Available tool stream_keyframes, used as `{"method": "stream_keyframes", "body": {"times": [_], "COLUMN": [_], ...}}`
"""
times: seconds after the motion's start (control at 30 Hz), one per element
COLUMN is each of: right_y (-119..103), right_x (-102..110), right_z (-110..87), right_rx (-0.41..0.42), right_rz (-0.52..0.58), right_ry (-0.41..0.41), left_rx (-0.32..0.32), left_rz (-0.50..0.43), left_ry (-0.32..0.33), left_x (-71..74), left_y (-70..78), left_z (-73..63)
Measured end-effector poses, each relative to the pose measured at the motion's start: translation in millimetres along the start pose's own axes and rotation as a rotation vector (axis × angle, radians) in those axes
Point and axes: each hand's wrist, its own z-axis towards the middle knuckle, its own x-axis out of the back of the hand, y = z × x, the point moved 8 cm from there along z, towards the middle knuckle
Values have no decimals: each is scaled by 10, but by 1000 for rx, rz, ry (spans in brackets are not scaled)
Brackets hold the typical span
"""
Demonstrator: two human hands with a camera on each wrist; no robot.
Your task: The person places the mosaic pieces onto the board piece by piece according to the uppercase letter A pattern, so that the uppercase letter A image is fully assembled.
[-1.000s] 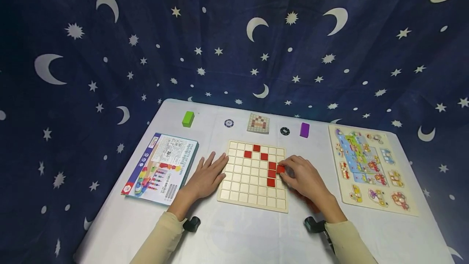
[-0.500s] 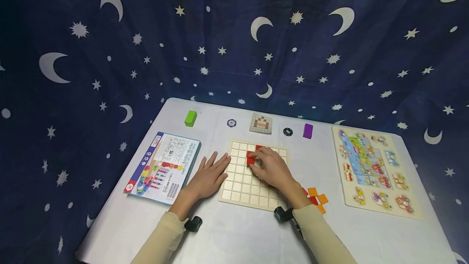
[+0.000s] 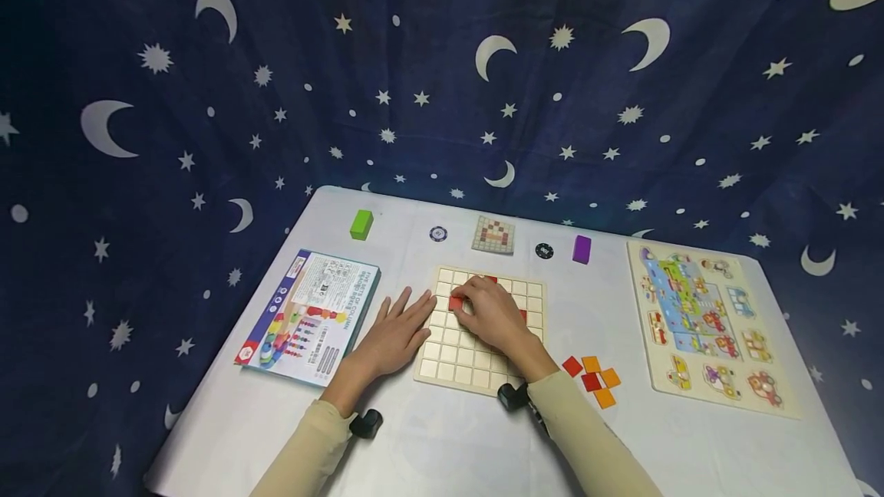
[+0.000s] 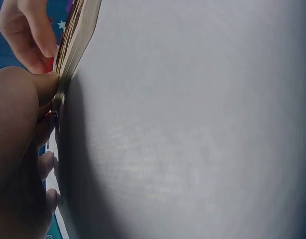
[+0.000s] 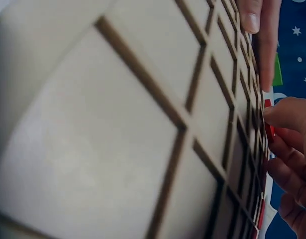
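My right hand (image 3: 492, 318) is over the upper left part of a wooden grid board (image 3: 456, 374). Between thumb and fingers it pinches a red square tile (image 3: 455, 303), which in the right wrist view stands tilted at the board's surface (image 5: 268, 122). Another red tile (image 3: 491, 279) shows at the board's top, and one more (image 3: 522, 316) peeks out right of the hand; the hand hides other squares. Spread flat beside the board, my left hand (image 3: 392, 337) has its fingertips right at the left edge.
Loose red and orange tiles (image 3: 604, 398) lie right of the board. A small pattern card (image 3: 493, 235), two round chips (image 3: 544, 251), a green block (image 3: 361, 225) and a purple block (image 3: 582, 249) stand behind. A boxed toy (image 3: 311, 317) lies left, a picture puzzle (image 3: 711, 328) right.
My right hand has moved left across the board from its right side, carrying the red tile to the upper left squares. The loose tiles have come into view. My left hand has stayed put.
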Motion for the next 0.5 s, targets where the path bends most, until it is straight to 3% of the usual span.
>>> {"method": "stream_keyframes", "body": {"times": [0.5], "right_y": [21], "right_x": [-58], "right_z": [-4], "right_rx": [-17], "right_rz": [-33], "right_ry": [-19], "left_rx": [4], "left_rz": [-9], "left_ry": [0], "left_x": [23], "left_y": [14], "left_z": [-8]}}
